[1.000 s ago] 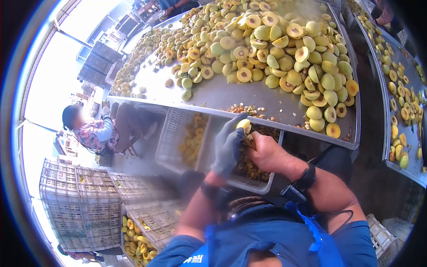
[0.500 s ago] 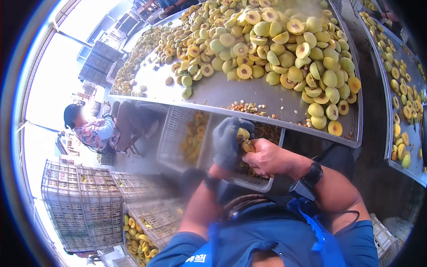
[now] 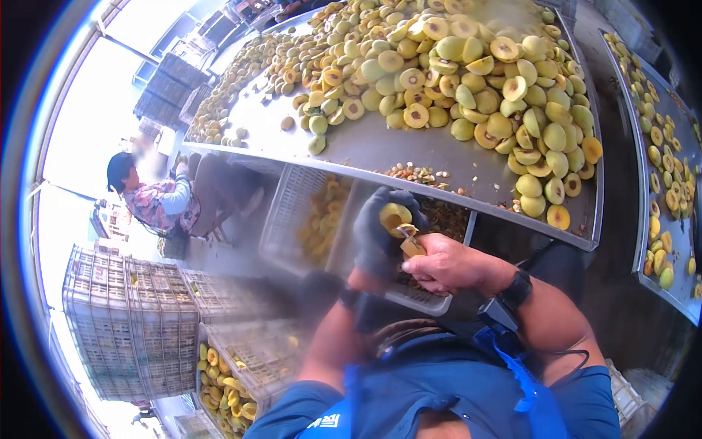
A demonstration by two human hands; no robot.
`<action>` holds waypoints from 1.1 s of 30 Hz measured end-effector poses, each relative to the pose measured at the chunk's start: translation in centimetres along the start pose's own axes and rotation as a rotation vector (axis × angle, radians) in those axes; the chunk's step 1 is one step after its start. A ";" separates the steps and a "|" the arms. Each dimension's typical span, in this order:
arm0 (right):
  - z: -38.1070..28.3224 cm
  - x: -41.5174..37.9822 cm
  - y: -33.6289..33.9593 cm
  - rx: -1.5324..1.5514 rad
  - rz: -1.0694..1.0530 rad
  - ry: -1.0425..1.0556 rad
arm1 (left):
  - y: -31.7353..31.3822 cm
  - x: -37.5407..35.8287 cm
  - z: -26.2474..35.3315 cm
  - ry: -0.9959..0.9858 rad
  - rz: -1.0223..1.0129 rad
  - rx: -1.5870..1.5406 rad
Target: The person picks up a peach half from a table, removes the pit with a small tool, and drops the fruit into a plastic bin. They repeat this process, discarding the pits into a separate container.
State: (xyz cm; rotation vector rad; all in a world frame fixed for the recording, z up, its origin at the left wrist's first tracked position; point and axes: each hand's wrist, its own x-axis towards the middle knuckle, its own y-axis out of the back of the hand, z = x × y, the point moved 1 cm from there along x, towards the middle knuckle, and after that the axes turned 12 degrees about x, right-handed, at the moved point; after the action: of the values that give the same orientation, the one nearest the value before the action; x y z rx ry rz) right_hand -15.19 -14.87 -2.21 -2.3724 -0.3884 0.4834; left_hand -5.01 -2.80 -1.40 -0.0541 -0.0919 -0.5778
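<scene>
My left hand [image 3: 371,238], in a grey glove, is closed round a yellow-green peach half [image 3: 393,214], its cut side turned toward my other hand. Bare and closed, my right hand [image 3: 455,263] grips a small pitting knife [image 3: 413,246] with a tan handle. Its metal tip is right at the fruit's edge. Both hands are over a pale crate [image 3: 417,301] that holds dark scraps and pits [image 3: 447,219]. To the left of it, yellow peach halves [image 3: 322,223] lie in a white crate [image 3: 281,212].
A metal table [image 3: 351,162] ahead bears a big heap of halved peaches [image 3: 439,80], with loose pits [image 3: 417,173] near its edge. Another table [image 3: 647,282] with peaches stands right. Stacked crates [image 3: 131,329] are at left; a seated person [image 3: 161,201] works beyond them.
The peach half in my left hand now shows more openly, and the knife's tip has come into view beside it. My right hand has shifted slightly right and down.
</scene>
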 end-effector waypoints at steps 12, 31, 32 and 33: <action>4.8 3.4 2.7 -0.885 0.349 0.030 | 17.7 3.1 -5.8 0.153 0.474 0.465; -0.7 3.8 1.3 -0.646 0.441 0.216 | 16.4 20.4 -3.1 0.225 -0.166 0.559; -1.0 3.7 1.2 -0.603 0.452 0.261 | 15.3 18.5 -2.6 0.189 -0.188 0.202; -1.2 3.6 1.3 -0.540 0.467 0.321 | 13.8 16.5 -1.9 0.187 -0.227 0.079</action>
State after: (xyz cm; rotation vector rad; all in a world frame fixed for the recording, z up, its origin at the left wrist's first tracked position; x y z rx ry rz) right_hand -11.23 -15.06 -3.07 -3.0193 0.2235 0.2028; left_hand 16.42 -0.31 -1.91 0.0877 0.0616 -0.8028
